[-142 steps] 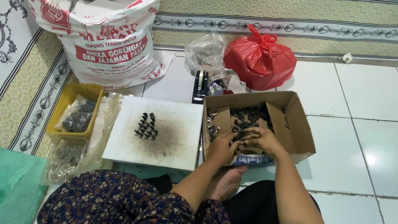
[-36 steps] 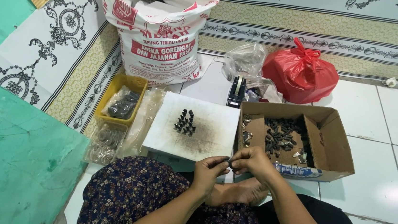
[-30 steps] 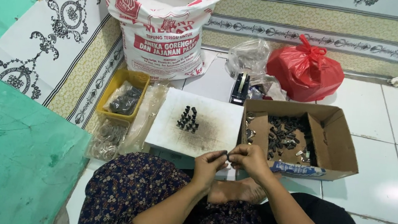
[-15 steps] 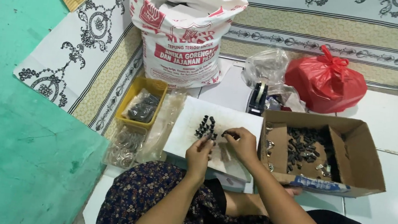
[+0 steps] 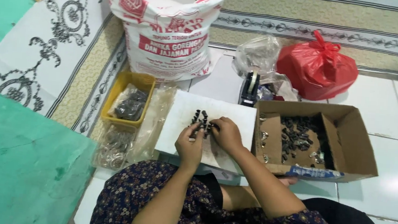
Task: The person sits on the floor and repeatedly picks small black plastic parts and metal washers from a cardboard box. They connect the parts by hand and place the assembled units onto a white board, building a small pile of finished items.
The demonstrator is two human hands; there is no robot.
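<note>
A white board (image 5: 184, 111) lies on the floor in front of my knees. On it stands a small cluster of black pieces (image 5: 200, 117). Both hands are over the board at this cluster. My right hand (image 5: 226, 134) has its fingertips pinched on a small black piece at the cluster's right edge. My left hand (image 5: 189, 148) is curled just below the cluster, fingertips touching it; what it holds is hidden. To the right, an open cardboard box (image 5: 359, 145) contains a heap of similar black and metal pieces (image 5: 297, 135).
A yellow tray (image 5: 113, 102) with dark parts and clear plastic bags (image 5: 119, 143) lie left of the board. Behind stand a big white printed sack (image 5: 167, 32), a clear bag (image 5: 257, 54), a tape dispenser (image 5: 250, 87) and a red bag (image 5: 318, 65). A green mat (image 5: 12, 158) lies at left.
My hands left the cardboard box, came together over my lap, then moved up onto the white board to the black cluster. The view has shifted leftward and closer.
</note>
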